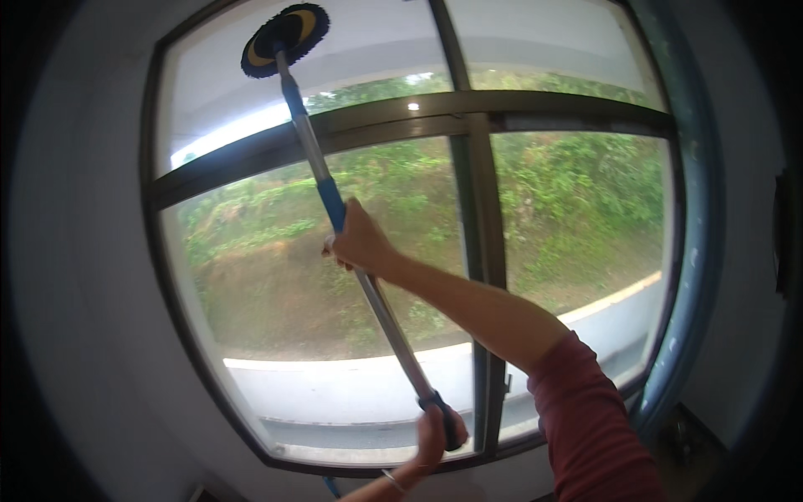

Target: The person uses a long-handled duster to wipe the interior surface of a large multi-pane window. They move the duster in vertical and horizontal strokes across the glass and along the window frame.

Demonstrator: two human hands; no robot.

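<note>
My right hand [361,238] grips the metal telescopic pole [392,326] just below its blue joint, its arm reaching in from the lower right in a dark red sleeve. Lower down, my left hand [439,436] is closed round the dark handle at the pole's bottom end; a thin bracelet circles that wrist. The pole slants up to the left across the window. At its top, a round mop head [285,41] with a dark blue fringe and a yellow patch lies over the upper left pane [376,44].
The window's dark frame [480,251] divides it into several panes. A blue curtain [706,219] hangs along the right side, beside a pale wall. Greenery and a low white wall show through the glass. A small blue object [330,486] is below the sill.
</note>
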